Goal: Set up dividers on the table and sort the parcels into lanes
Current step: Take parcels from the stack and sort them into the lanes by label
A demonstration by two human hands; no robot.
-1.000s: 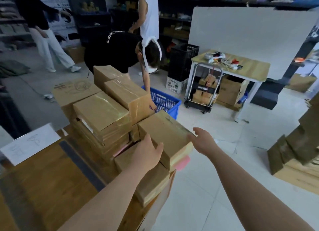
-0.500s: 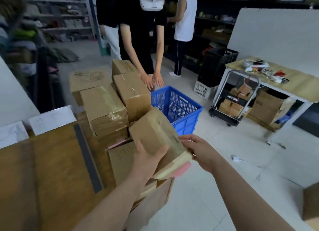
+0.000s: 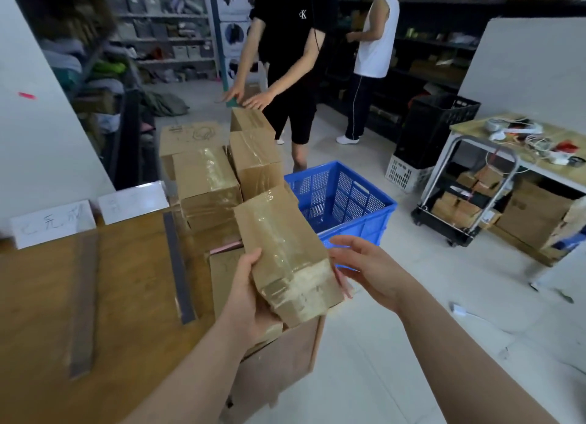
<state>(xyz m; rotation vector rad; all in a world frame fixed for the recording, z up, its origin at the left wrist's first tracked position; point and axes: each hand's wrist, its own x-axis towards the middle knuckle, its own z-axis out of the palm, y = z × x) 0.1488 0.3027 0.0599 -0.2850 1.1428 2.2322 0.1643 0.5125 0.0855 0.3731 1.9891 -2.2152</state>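
I hold one taped parcel (image 3: 285, 252) tilted above the right edge of the worktop (image 3: 126, 296), lifted off the stacked parcels (image 3: 206, 182) crowded along that edge. My left hand (image 3: 250, 296) carries it, fingers (image 3: 253, 260) clamped round its near corner. My right hand (image 3: 367, 265) hovers just beside its right face, fingers (image 3: 345, 243) loose and spread, I judge to steady it; whether they touch I cannot tell. Dark divider strips (image 3: 179, 265) cross the worktop, marking lanes headed by paper labels (image 3: 52, 225) at the far edge, so this parcel probably belongs leftward.

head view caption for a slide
Left hand grips a taped parcel over the table edge, right hand beside it.
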